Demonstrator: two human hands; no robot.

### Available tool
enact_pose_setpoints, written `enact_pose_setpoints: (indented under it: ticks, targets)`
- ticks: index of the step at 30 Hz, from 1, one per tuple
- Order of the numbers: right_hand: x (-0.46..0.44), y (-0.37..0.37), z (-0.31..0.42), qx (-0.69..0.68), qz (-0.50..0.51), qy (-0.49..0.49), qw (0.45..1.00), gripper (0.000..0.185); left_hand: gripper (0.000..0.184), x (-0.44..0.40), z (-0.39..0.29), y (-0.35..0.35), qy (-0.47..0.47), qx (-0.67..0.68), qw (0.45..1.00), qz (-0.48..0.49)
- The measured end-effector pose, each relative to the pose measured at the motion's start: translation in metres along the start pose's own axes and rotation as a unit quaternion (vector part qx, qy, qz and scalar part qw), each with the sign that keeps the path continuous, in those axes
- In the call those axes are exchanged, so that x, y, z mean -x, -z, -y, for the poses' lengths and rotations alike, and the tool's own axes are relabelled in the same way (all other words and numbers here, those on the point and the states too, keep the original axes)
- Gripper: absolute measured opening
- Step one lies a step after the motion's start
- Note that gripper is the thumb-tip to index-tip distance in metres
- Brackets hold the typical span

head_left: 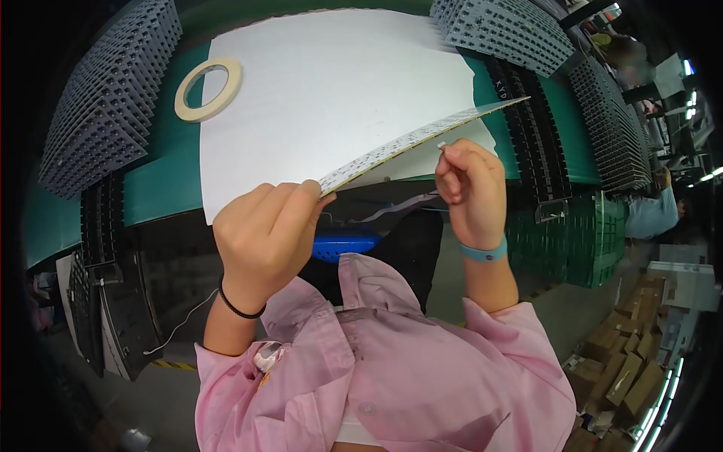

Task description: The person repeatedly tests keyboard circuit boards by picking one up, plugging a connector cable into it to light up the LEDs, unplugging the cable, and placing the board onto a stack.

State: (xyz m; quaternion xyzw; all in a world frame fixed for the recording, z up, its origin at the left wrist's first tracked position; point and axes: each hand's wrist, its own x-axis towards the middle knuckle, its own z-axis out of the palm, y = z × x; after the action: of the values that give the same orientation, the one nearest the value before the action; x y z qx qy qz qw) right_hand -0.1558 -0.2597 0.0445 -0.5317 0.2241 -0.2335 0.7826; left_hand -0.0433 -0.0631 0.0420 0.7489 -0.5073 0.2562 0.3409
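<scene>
My left hand [267, 233] pinches the near-left end of a thin white printed circuit board panel [410, 141], which carries rows of small dark marks. The panel is tilted, its far end rising to the right over a black slotted strip. Below its edge, my right hand [474, 181] is closed, with a small whitish piece [442, 145] between thumb and forefinger. That piece looks like a bit of tape, too small to be sure. Beneath the panel lies a large white sheet [324, 90] on the table. A roll of cream masking tape [235, 79] rests on the sheet's left edge.
Grey studded racks stand at the left [113, 90] and the back right [504, 34]. Black slotted strips [538, 143] cross the green table [162, 184] on both sides. A green crate [568, 237] stands at the right, with cardboard boxes [625, 354] on the floor beyond. Another person's sleeve [654, 215] shows far right.
</scene>
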Motion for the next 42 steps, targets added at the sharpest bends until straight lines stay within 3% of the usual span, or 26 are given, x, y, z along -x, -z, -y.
enact_pose_setpoints:
  ticks: [11, 42]
  targets:
    - [0.0, -0.013, -0.012, -0.005, -0.071, 0.048, 0.996, 0.018, 0.013, -0.001, 0.001, -0.004, -0.025, 0.024, 0.999, 0.016]
    - [-0.019, -0.018, -0.007, -0.037, -0.058, 0.028, 0.997, 0.013, 0.013, -0.018, 0.016, 0.003, 0.004, 0.127, 0.987, 0.102]
